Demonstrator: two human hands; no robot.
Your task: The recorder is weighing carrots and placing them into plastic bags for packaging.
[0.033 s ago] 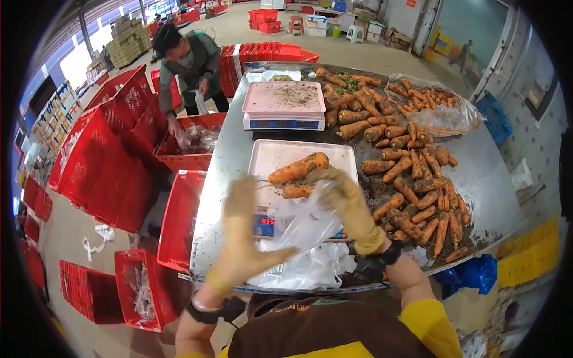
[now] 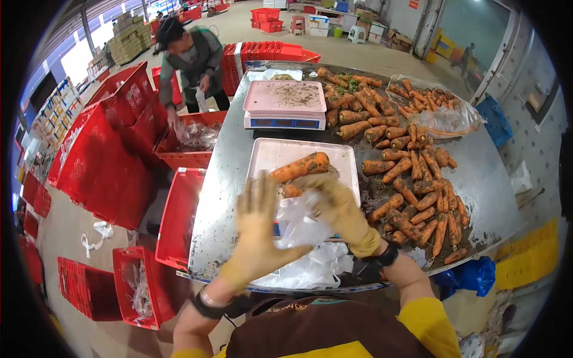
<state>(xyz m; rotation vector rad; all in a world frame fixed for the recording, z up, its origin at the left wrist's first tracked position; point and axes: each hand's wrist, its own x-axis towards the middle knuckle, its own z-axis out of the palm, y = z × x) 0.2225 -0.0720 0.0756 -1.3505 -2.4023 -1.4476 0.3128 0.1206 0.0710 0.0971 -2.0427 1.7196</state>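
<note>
My left hand point(image 2: 256, 230), in a pale yellow glove, is open with fingers spread, just left of a clear plastic bag point(image 2: 298, 224). The gloved right hand point(image 2: 346, 218) has its fingers closed on the bag's upper part. Behind both hands is a weighing scale with a white tray point(image 2: 340, 156). A large, soil-marked carrot point(image 2: 304, 167) lies on that tray, and a second carrot point(image 2: 291, 191) is mostly covered by my right hand and the bag. Below them, a pile of white plastic bags point(image 2: 313, 268) rests at the table's near edge.
Heaped carrots point(image 2: 412, 161) cover the right side of the metal table point(image 2: 224, 185). A second scale point(image 2: 283, 98) stands farther back. Red crates point(image 2: 185, 221) line the left, where a co-worker point(image 2: 191, 65) reaches into a crate of bagged goods point(image 2: 200, 136).
My left hand has shifted slightly right, its fingers now more upright and spread before the scale. My right hand has moved a little left and down with the bag, covering more of the second carrot.
</note>
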